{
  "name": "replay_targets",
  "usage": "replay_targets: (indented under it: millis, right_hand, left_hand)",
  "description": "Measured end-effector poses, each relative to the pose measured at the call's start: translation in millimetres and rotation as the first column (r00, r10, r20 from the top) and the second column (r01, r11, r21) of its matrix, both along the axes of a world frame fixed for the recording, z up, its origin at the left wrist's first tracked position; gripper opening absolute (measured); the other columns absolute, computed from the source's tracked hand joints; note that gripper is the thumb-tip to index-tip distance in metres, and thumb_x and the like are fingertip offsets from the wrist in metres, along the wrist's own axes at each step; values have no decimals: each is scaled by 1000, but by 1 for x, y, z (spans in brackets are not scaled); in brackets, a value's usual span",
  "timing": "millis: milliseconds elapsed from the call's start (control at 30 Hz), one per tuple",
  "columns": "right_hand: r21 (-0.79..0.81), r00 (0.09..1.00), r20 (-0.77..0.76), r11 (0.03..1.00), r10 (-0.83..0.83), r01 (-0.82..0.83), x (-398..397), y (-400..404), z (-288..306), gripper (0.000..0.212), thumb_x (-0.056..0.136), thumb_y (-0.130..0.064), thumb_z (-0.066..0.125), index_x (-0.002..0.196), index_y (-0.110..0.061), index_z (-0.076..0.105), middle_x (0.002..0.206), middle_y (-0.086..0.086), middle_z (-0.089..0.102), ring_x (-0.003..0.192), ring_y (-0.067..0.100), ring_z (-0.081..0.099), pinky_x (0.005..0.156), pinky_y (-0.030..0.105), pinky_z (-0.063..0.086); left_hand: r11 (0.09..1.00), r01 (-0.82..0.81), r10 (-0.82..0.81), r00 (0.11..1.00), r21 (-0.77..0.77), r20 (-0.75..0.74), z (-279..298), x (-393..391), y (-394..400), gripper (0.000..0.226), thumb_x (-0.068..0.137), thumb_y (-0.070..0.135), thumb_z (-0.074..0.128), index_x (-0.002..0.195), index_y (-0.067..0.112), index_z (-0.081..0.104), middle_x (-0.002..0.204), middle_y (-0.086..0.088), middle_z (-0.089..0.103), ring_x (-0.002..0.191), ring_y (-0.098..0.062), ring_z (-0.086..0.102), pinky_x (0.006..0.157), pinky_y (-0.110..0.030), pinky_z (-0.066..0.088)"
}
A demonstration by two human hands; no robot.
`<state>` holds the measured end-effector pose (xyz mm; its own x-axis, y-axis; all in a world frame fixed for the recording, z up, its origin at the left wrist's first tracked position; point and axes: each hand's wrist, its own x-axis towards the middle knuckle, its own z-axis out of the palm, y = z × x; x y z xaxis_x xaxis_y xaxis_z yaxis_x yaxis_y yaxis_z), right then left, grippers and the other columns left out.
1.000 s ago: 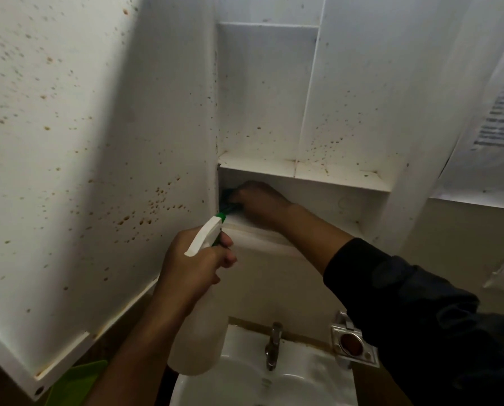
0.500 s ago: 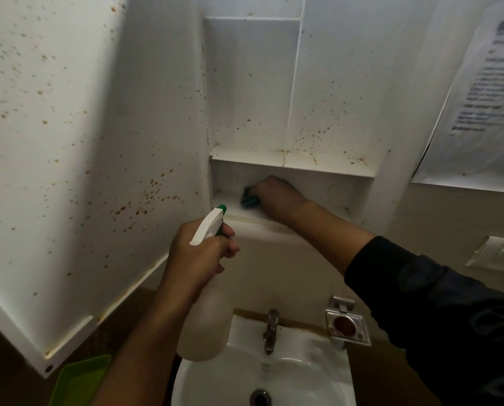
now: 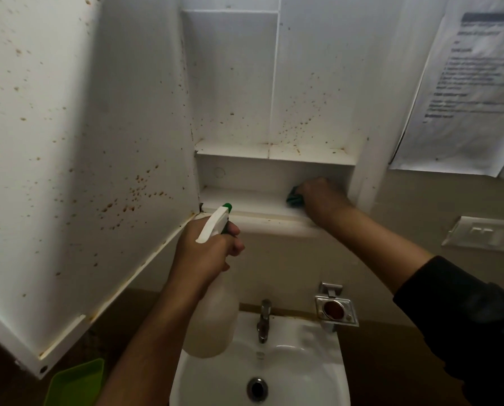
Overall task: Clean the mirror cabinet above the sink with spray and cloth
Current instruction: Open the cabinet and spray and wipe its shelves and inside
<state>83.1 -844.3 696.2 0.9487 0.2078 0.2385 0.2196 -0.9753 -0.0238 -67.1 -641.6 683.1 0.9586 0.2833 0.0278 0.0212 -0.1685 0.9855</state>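
My right hand (image 3: 322, 197) presses a dark green cloth (image 3: 294, 198) on the open cabinet's bottom shelf (image 3: 245, 202), toward three o'clock. My left hand (image 3: 207, 253) grips the spray bottle (image 3: 212, 317) above the sink (image 3: 289, 373).

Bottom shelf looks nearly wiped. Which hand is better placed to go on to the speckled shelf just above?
Right. The right hand already grips the cloth inside the cabinet, directly below the spotted upper shelf. The left hand holds the spray bottle outside, lower down.
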Motion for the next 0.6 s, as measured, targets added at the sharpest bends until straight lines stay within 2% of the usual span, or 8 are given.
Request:
replay_targets:
  millis: [167,333,467,600]
  right_hand:
    - [-94,992,61,989,-108,114,-13,6,-2,19,95,-11,58,113,-6,66,111,16,62,101,29,61,86,37,53]
    - [-13,992,81,995,-97,98,-14,19,0,16,97,-10,55,109,-5,66,108,13,65,97,27,64,80,33,51]
    - [89,996,93,996,-13,5,-8,48,-6,16,97,-15,58,110,-12,67,107,8,66,95,23,63,75,29,44]
    - [105,986,116,985,123,-135,6,104,-10,19,95,-18,62,113,-18,69,107,6,68,94,21,64,71,28,42]
  left_hand:
    - [1000,29,-29,1000,2,1,-3,-2,2,18,82,-1,61,90,13,68,81,-8,74,79,-18,71,62,-31,51]
    - [1000,25,-25,1000,6,9,-8,-3,11,18,84,0,60,91,14,68,82,-8,74,81,-19,71,61,-30,49]
    - [1000,22,-22,1000,12,11,-9,-4,14,18,85,0,60,92,14,69,83,-8,74,81,-18,70,61,-29,47]
    - [999,32,-32,999,20,22,-10,-5,15,19,82,-1,61,92,13,68,87,-12,73,84,-23,70,62,-31,47]
